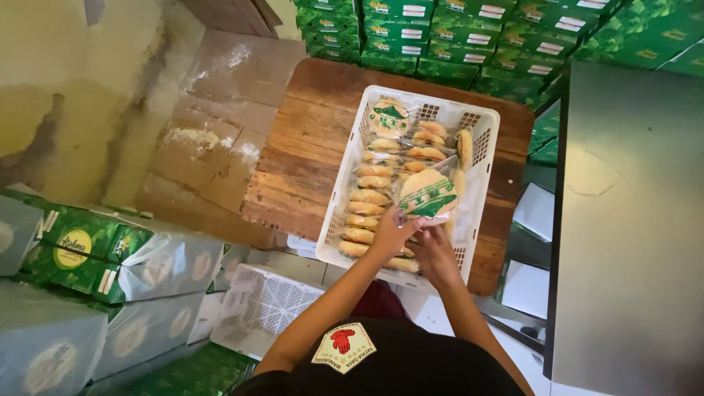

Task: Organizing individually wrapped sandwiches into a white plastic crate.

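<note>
A clear plastic packet of round golden pastries with a green-and-white label [427,195] is pinched at its near edge by the left hand [392,233], fingers closed on the wrapper. The packet is held tilted, just above the near half of a white perforated plastic crate [487,139]. The right hand [436,253] is placed just beside the left, low in the crate's near right corner; fingers are curled down among the packets, but whether anything is gripped cannot be told.

Inside the crate, more clear packets of stacked round pastries [370,196] are laid in rows from near to far. One labelled packet [389,119] is seen upright at the far left corner.

The crate is set on a worn brown wooden table top [304,150]. A second white perforated crate [257,304] is seen lower down, near and left of the table. Flattened brown cardboard [220,110] is spread on the floor to the left. Green printed cartons [469,37] are stacked along the far side. Plastic-wrapped green boxes [110,257] are piled at near left. A grey flat metal surface [631,220] is seen along the right.
</note>
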